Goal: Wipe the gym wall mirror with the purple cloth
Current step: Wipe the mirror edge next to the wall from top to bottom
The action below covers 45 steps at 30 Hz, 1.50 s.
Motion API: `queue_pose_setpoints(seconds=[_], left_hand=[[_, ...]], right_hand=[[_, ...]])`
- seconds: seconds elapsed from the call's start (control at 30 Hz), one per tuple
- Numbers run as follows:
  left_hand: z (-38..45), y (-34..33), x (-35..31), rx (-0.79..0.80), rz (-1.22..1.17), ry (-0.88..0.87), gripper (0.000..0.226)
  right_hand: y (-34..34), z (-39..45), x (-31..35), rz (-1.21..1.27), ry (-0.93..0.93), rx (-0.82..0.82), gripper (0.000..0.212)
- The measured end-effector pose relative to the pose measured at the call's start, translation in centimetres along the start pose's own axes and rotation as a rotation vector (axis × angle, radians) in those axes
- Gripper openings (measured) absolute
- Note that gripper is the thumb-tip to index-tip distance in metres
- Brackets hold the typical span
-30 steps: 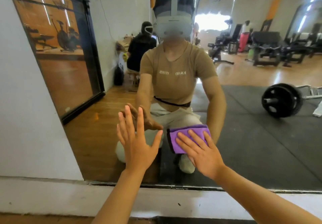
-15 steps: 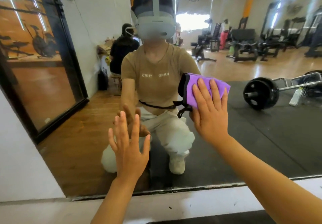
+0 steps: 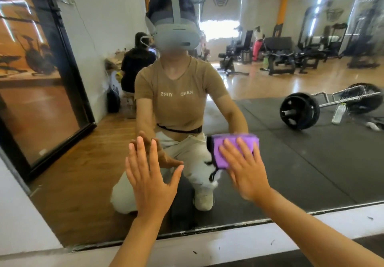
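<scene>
— While both forearms reach in from the bottom edge, what do the hands do at the mirror (image 3: 311, 173)?

— Nearest us, the left hand (image 3: 149, 181) lies flat on the glass, fingers straight and spread, thumb out to the side; its grip is empty. The right hand (image 3: 245, 173) is beside it, also flat, fingers straight and slightly apart, pressing the purple cloth (image 3: 234, 148) against the mirror's lower part.

— So the cloth is not pinched?

— No, the fingers lie over it, and it is folded into a block under the fingertips. A dark cord hangs from its lower left corner.

— What borders the mirror down there?

— A white ledge (image 3: 228, 244) runs along the mirror's bottom edge, with a few dark specks on it.

— And within the mirror?

— A crouching person in a tan T-shirt (image 3: 178, 98), pale trousers and a grey headset (image 3: 176, 36), palms meeting ours. Further back in the reflection, a barbell (image 3: 299, 111) lies on a dark mat with a bottle just beside it, and a seated person in black (image 3: 135, 67) is near the wall. Deepest in the mirror stand benches and machines on a wooden floor.
</scene>
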<state>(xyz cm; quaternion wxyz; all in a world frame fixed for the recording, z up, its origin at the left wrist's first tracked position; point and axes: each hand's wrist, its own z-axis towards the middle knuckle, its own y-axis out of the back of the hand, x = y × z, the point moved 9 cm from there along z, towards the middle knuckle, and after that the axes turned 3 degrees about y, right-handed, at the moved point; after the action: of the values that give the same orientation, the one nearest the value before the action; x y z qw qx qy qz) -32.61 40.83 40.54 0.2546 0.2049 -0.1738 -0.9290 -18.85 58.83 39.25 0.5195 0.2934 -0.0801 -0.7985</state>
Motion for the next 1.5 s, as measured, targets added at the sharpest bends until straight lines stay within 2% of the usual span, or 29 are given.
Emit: queue_pose_setpoints(seconds=[0.1, 0.2, 0.27, 0.37, 0.5, 0.63, 0.7, 0.83, 0.9, 1.0, 1.17, 1.37, 1.5], left_hand=[[-0.3, -0.2, -1.1, -0.018, 0.033, -0.071, 0.081], [-0.4, -0.7, -2.3, 0.010, 0.009, -0.137, 0.067], [-0.6, -1.1, -2.8, 0.025, -0.006, -0.143, 0.062], [-0.6, -1.4, -3.1, 0.042, -0.043, -0.111, 0.063], [-0.5, -1.9, -3.6, 0.061, -0.016, -0.150, 0.069], [-0.5, -2.1, -3.7, 0.064, 0.001, -0.154, 0.073], [-0.5, -2.1, -3.9, 0.063, -0.007, -0.148, 0.075], [-0.6, -2.3, -4.1, 0.060, -0.009, -0.129, 0.076], [-0.9, -2.6, -4.4, 0.059, -0.003, -0.159, 0.074], [-1.4, -3.0, -4.6, 0.067, -0.001, -0.186, 0.073], [-1.6, -3.1, -4.4, 0.071, -0.007, -0.199, 0.071], [-1.8, -3.7, -4.2, 0.057, 0.020, -0.202, 0.074], [-1.7, -3.7, -4.1, 0.070, 0.032, -0.213, 0.074]], right_hand=[[4.0, 6.9, -5.0, 0.055, -0.209, -0.141, 0.056], [5.9, 9.8, -7.0, 0.049, -0.252, -0.233, 0.052], [5.1, 8.3, -6.5, 0.059, -0.282, -0.253, 0.052], [1.6, 1.7, -3.6, 0.064, -0.289, -0.151, 0.049], [-2.9, -7.7, 0.2, -0.050, -0.092, 0.107, 0.055], [-3.1, -8.1, -0.4, -0.032, -0.071, 0.162, 0.056], [-1.5, -5.6, -1.8, 0.036, -0.118, 0.092, 0.055], [3.0, 2.6, -6.7, 0.107, -0.373, -0.150, 0.051], [3.9, 4.6, -7.4, 0.106, -0.397, -0.200, 0.052], [2.8, 2.8, -6.4, 0.078, -0.348, -0.195, 0.050], [-1.5, -5.2, -2.0, 0.061, -0.214, -0.085, 0.052], [-7.5, -16.7, 2.6, -0.039, -0.019, 0.190, 0.054], [-9.2, -19.7, 3.7, -0.034, 0.044, 0.295, 0.053]])
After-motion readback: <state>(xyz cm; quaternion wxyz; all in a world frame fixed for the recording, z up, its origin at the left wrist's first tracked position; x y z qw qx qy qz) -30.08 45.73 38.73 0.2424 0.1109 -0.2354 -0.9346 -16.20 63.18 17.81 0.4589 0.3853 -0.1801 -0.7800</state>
